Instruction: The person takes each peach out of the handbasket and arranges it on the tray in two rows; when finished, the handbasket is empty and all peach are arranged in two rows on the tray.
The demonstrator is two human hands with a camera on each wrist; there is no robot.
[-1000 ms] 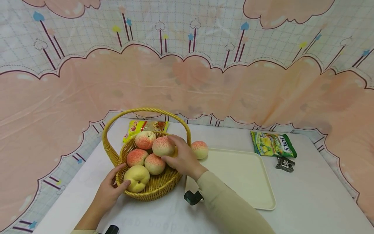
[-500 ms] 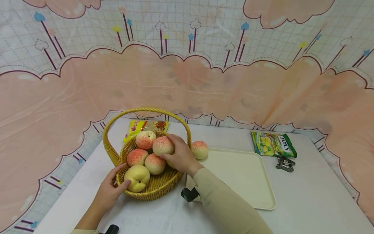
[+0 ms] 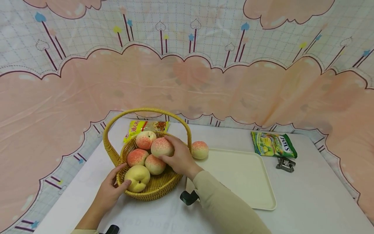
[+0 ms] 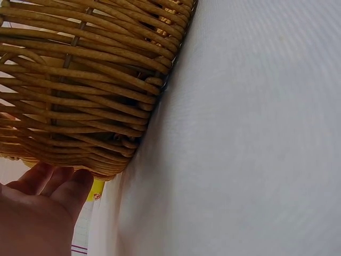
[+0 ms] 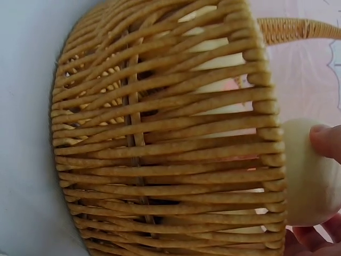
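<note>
In the head view a yellow wicker basket [image 3: 165, 186] with a tall hoop handle [image 3: 152, 110] stands on the white table. My right hand [image 3: 182, 159] reaches over its right rim and holds a red-speckled peach [image 3: 161, 147] between thumb and fingers, above the other fruit. Pale underside of that peach [image 5: 309, 176] shows past the rim in the right wrist view. My left hand [image 3: 109, 190] grips the basket's left rim, its thumb beside a yellow peach [image 3: 136, 178]. Several red-and-cream peaches [image 3: 155, 164] lie inside. From the left wrist, fingers [image 4: 74, 186] touch the woven wall.
A cream tray [image 3: 242, 182] lies right of the basket, partly behind my right sleeve. One more peach [image 3: 200, 150] sits at the tray's far left corner. Behind the basket is a yellow snack bag [image 3: 135, 127]; a green Fox's bag [image 3: 273, 144] and a small black packet [image 3: 285, 164] lie far right.
My right hand and the peach it holds have shifted slightly left over the basket. The left hand and the basket stay practically where they were.
</note>
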